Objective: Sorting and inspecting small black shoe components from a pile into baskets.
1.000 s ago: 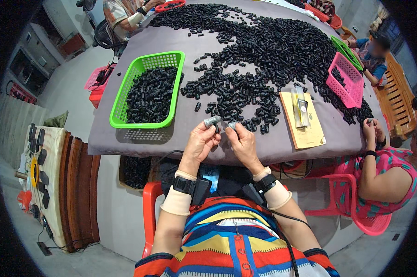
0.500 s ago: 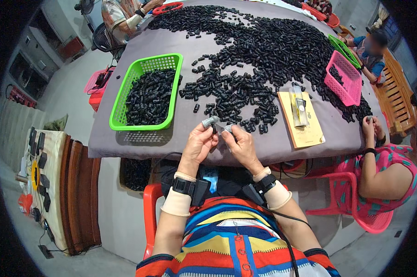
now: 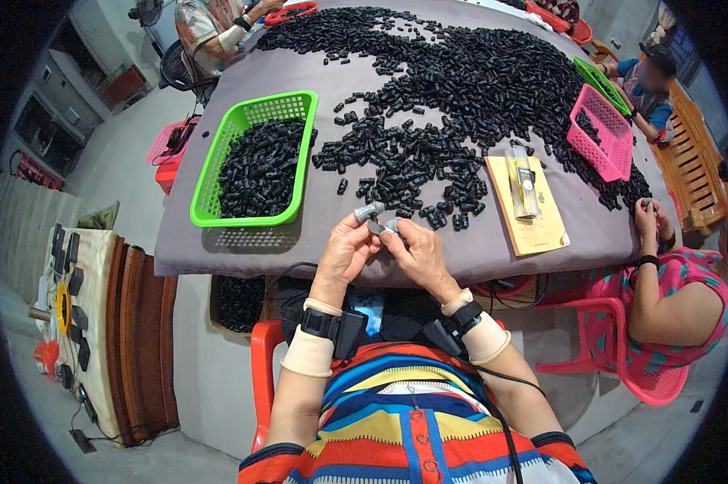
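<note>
My left hand is closed in a pinch on a small black piece, most of it covered by the fingers. Close against it, my right hand is also pinched, its fingertips at that piece; whatever else it holds is too small to make out. Grey covers wrap fingertips on both hands. Just beyond them, many loose black cylindrical pieces lie spread over the grey-covered table. To the left stands a green basket, filled with similar black pieces.
A yellow notebook with a clear plastic case on it lies right of the heap. Beyond are a pink basket and a green one. Co-workers sit at the right and far left. A cable runs from my right wrist.
My right hand has come slightly nearer to my left, and its fingertips now meet the black piece. The thin gap between the hands has narrowed. My left hand has barely moved.
</note>
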### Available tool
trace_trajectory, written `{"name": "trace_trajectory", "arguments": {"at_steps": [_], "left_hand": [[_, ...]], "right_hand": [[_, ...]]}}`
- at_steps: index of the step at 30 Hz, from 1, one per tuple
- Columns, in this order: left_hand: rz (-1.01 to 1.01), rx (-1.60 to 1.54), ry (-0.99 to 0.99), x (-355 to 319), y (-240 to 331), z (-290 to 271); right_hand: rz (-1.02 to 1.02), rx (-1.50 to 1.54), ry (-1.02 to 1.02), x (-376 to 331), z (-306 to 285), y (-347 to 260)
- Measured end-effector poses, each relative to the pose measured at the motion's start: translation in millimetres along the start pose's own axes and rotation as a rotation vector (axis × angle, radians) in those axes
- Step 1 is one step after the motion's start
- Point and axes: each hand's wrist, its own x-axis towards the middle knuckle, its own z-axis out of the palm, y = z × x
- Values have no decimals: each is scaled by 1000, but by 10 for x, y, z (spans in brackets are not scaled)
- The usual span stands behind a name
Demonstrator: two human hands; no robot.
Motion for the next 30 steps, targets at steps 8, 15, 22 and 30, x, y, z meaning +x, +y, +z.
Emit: {"name": "trace_trajectory", "arguments": {"at_steps": [8,15,22,30], "left_hand": [[6,6,7,10,-7,-10],[0,14,26,16,-17,-43],[-2,8,-14,-3,0,-19],[13,-7,13,-4,-13,-16]], "right_hand": [[23,20,19,5,10,23],[8,24,40,2,14,3],[25,10,32,-2,7,8],[67,87,51,-2,2,24]]}}
